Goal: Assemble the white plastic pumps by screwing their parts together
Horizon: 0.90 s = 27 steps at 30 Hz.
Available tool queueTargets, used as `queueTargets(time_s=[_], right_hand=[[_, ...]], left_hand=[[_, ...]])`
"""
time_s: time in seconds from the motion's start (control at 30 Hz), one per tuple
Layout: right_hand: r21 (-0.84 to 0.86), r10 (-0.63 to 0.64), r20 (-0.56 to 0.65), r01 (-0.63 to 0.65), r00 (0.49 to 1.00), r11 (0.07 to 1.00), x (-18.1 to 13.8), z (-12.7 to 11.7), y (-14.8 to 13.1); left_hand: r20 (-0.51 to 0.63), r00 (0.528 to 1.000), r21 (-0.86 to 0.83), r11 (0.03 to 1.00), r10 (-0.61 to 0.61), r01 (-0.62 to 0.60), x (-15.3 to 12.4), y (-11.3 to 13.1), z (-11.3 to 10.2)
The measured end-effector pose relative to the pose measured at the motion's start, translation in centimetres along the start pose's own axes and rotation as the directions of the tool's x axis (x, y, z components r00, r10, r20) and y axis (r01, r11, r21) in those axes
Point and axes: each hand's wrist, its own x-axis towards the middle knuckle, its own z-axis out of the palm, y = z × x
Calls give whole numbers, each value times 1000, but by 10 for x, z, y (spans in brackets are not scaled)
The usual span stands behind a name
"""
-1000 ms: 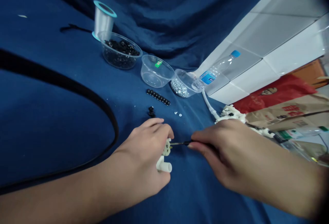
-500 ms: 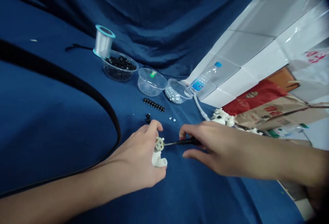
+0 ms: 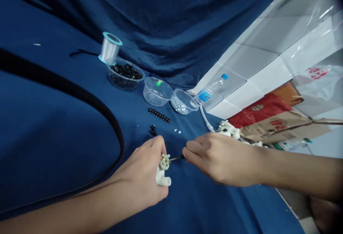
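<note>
My left hand (image 3: 140, 166) grips a small white plug body (image 3: 164, 162) with a round, pin-holed face and a short white stub (image 3: 163, 179) pointing toward me. My right hand (image 3: 217, 159) holds a small black-handled screwdriver (image 3: 177, 158) between its fingers. The screwdriver's thin metal shaft reaches the plug's round face. Most of the handle is hidden inside my right fingers. Just beyond the hands, a short row of black beads (image 3: 159, 115) and a small black pile (image 3: 153, 130) lie on the blue cloth (image 3: 80, 119).
Farther off stand a bowl of black parts (image 3: 124, 78), a clear bowl (image 3: 157, 91), a bowl of silver screws (image 3: 182, 102), a thread spool (image 3: 109, 46) and a water bottle (image 3: 210, 91). A black cable (image 3: 66, 89) curves left. White cable and parts (image 3: 227, 129) lie right, near paper bags.
Both hands and the plug have shifted slightly left in the picture, and the whole scene has shifted with the head. My right fingers now cover more of the screwdriver.
</note>
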Motion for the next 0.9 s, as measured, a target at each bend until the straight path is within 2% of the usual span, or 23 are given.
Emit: queueTargets(time_s=[0.1, 0.23, 0.37, 0.5, 0.6, 0.67, 0.8, 0.83, 0.87, 0.9], right_hand=[[189, 139, 78, -151, 987, 970, 0, -2, -8], [441, 339, 132, -361, 932, 822, 2, -4, -17], [535, 461, 131, -455, 877, 712, 5, -2, -23], [539, 557, 214, -572, 803, 618, 8, -2, -27], [516, 602, 312, -663, 735, 542, 12, -8, -29], [519, 611, 408, -723, 678, 456, 18, -13, -28], [452, 588, 672, -878, 450, 156, 31, -21, -24], [433, 570, 712, -895, 410, 103, 34, -21, -22], [428, 552, 735, -901, 394, 73, 35, -20, -20], [436, 533, 746, -898, 399, 62, 35, -19, -17]], left_hand=[[-7, 1000, -1, 1000, 21, -21, 1, 0, 2], [-5, 999, 3, 999, 52, -52, 1, 0, 0], [-11, 996, 30, 995, 93, -92, 0, 2, 0], [-31, 991, 68, 989, 132, -130, 0, 1, 2], [-47, 985, 87, 983, 167, -162, -1, -4, 4], [-54, 982, 94, 980, 183, -177, -1, -8, 6], [-69, 976, 117, 974, 205, -196, 0, -13, 9], [-67, 977, 127, 973, 205, -195, 1, -13, 9], [-64, 978, 138, 972, 200, -190, 1, -13, 9], [-58, 980, 149, 972, 191, -180, 1, -12, 8]])
